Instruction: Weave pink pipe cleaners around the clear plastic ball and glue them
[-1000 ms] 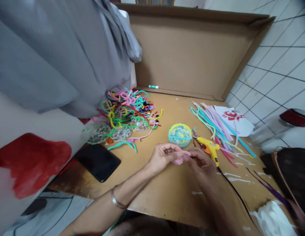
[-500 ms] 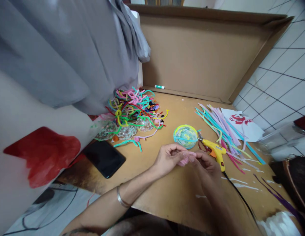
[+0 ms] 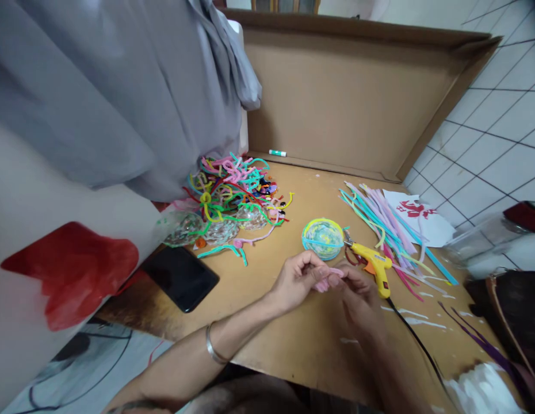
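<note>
My left hand (image 3: 297,278) and my right hand (image 3: 356,292) meet over the middle of the cardboard table top (image 3: 302,339). Both are closed on a small pink pipe cleaner piece (image 3: 324,280), pinched between the fingertips of each. A silver bangle (image 3: 211,349) sits on my left wrist. Just beyond my fingers lies a round ball (image 3: 323,237) wrapped in yellow and turquoise pipe cleaners. A yellow glue gun (image 3: 373,264) lies to the right of the ball, close to my right hand, with its black cord (image 3: 416,339) trailing toward me.
A tangle of coloured pipe cleaners (image 3: 233,187) lies at the left back, with clear plastic domes (image 3: 216,230) before it. Straight pipe cleaners (image 3: 388,224) fan out at the right over a white paper (image 3: 423,215). A black phone (image 3: 179,275) lies at the left edge. Grey cloth (image 3: 121,86) hangs left.
My hands have stayed together on the pink piece, with small finger shifts. The view has moved slightly; nothing on the table has moved.
</note>
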Available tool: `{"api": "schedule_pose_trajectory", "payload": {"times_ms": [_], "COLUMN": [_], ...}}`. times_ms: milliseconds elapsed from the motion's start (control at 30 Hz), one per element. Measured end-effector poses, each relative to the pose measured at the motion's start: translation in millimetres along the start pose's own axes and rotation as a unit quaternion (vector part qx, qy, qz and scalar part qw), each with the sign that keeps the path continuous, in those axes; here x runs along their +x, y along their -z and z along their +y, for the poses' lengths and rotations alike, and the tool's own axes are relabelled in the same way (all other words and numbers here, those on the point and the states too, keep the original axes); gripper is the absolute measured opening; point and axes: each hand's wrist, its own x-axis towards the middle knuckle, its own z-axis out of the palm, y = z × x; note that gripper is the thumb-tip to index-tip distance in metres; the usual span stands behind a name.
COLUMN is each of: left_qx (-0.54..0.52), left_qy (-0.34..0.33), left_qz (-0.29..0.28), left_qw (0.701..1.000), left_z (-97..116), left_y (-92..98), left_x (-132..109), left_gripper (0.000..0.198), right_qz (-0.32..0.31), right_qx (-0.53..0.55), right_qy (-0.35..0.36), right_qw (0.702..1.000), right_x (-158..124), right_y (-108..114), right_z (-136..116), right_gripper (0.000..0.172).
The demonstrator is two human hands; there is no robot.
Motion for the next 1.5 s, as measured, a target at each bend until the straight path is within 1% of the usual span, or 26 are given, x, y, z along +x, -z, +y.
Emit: {"api": "schedule_pose_trajectory", "payload": {"times_ms": [133, 233, 367, 467, 533, 767, 933, 1000, 1033, 1067, 1100, 1133, 1167, 1200, 1233, 1267, 1300, 1333, 1367, 1400, 1433, 1500], "left_qx": [0.017, 0.002, -0.016, -0.017, -0.011, -0.01, 0.023, 0.07, 0.11, 0.17, 0.237, 0.314, 0.401, 0.484, 0.556, 0.613, 0.658, 0.688, 0.706, 0.715, 0.715, 0.709], "left_qy": [-0.024, -0.013, 0.008, 0.027, 0.039, 0.032, 0.016, -0.001, -0.018, -0.055, -0.092, -0.12, -0.135, -0.142, -0.137, -0.117, -0.092, -0.058, -0.013, 0.038, 0.083, 0.095], "left_qz": [0.005, 0.008, 0.026, 0.009, -0.002, 0.008, -0.002, -0.003, 0.002, 0.032, 0.064, 0.088, 0.095, 0.112, 0.144, 0.174, 0.191, 0.2, 0.196, 0.187, 0.181, 0.17], "left_qw": [1.0, 1.0, 1.0, 0.999, 0.999, 0.999, 1.0, 0.998, 0.994, 0.983, 0.965, 0.938, 0.901, 0.856, 0.807, 0.761, 0.723, 0.696, 0.68, 0.672, 0.67, 0.677], "left_z": [0.7, 2.4, 3.0, 2.1, 1.3, 1.6, -1.4, -1.9, -0.4, 3.1, 8.4, 15.6, 24.0, 32.9, 41.4, 48.6, 53.8, 56.6, 57.1, 55.5, 52.5, 45.8], "left_y": [-1.5, -2.8, -3.3, -2.9, -2.5, -2.4, -1.5, 1.8, 4.7, 8.4, 12.9, 18.2, 24.1, 30.7, 37.8, 45.5, 53.4, 61.4, 69.1, 76.1, 82.0, 90.2], "left_x": [-1.8, -1.9, 0.3, 1.2, 0.9, 1.0, 0.2, 0.7, 2.6, 6.5, 12.6, 21.4, 32.8, 46.3, 61.4, 77.2, 92.6, 106.9, 119.3, 129.3, 136.7, 143.9], "left_gripper": [0.043, 0.042, 0.045, 0.048, 0.046, 0.047, 0.048, 0.047, 0.046, 0.044, 0.042, 0.041, 0.04, 0.038, 0.038, 0.041, 0.043, 0.045, 0.047, 0.047, 0.044, 0.031], "right_qz": [0.028, 0.048, 0.077, 0.099, 0.096, 0.081, 0.082, 0.097, 0.112, 0.131, 0.15, 0.168, 0.181, 0.19, 0.197, 0.202, 0.206, 0.21, 0.218, 0.229, 0.242, 0.269], "right_qx": [-0.052, -0.072, -0.043, -0.033, -0.046, -0.094, -0.113, -0.118, -0.118, -0.112, -0.102, -0.087, -0.072, -0.06, -0.051, -0.045, -0.043, -0.042, -0.04, -0.037, -0.035, -0.032], "right_qy": [0.027, 0.024, 0.027, 0.033, 0.043, 0.083, 0.078, 0.069, 0.06, 0.051, 0.04, 0.033, 0.027, 0.022, 0.019, 0.016, 0.015, 0.013, 0.012, 0.012, 0.011, 0.003], "right_qw": [0.998, 0.996, 0.996, 0.994, 0.993, 0.989, 0.987, 0.986, 0.985, 0.984, 0.983, 0.981, 0.98, 0.98, 0.979, 0.978, 0.978, 0.977, 0.975, 0.973, 0.97, 0.963], "right_x": [-0.5, -0.5, -0.9, -1.2, -1.0, 0.0, -1.2, -0.2, 0.7, 1.8, 3.0, 4.2, 5.3, 6.2, 6.9, 7.5, 8.2, 8.9, 9.8, 10.8, 12.0, 14.2], "right_y": [-3.1, -6.6, -7.3, -5.5, -5.3, -12.8, -14.5, -14.0, -13.5, -12.8, -12.0, -11.2, -10.3, -9.5, -8.9, -8.5, -8.3, -8.2, -8.1, -7.8, -7.2, -5.3], "right_z": [-0.9, -3.5, 0.5, 4.3, 3.8, -6.2, -3.8, -1.8, -0.8, 0.3, 1.6, 2.9, 4.3, 5.7, 7.0, 8.2, 9.1, 9.8, 10.2, 10.5, 10.6, 10.0], "right_gripper": [0.012, 0.013, 0.013, 0.011, 0.009, 0.014, 0.016, 0.017, 0.017, 0.018, 0.018, 0.019, 0.02, 0.02, 0.02, 0.02, 0.02, 0.02, 0.021, 0.023, 0.024, 0.026]}}
